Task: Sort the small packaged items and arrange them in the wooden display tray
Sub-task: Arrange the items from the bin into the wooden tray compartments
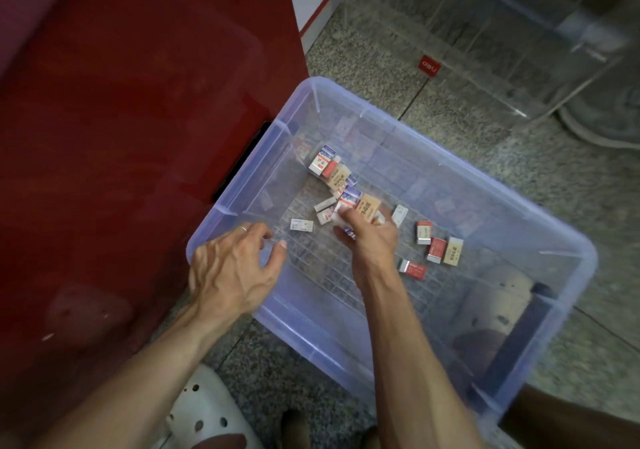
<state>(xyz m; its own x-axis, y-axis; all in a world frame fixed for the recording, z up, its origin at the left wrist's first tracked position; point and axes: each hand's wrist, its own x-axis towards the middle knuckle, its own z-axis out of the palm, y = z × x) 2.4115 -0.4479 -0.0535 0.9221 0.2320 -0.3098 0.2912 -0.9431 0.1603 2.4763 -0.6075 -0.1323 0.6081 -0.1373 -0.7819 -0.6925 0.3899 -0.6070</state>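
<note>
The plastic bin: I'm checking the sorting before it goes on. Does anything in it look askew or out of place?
Yes. The small packaged items lie jumbled at all angles in the clear plastic bin, unsorted; no wooden tray is in view. The right hand grips a few.

Left hand [235,272] hovering with fingers loosely spread, right hand [372,237] reaching forward, fingers curled down
</note>
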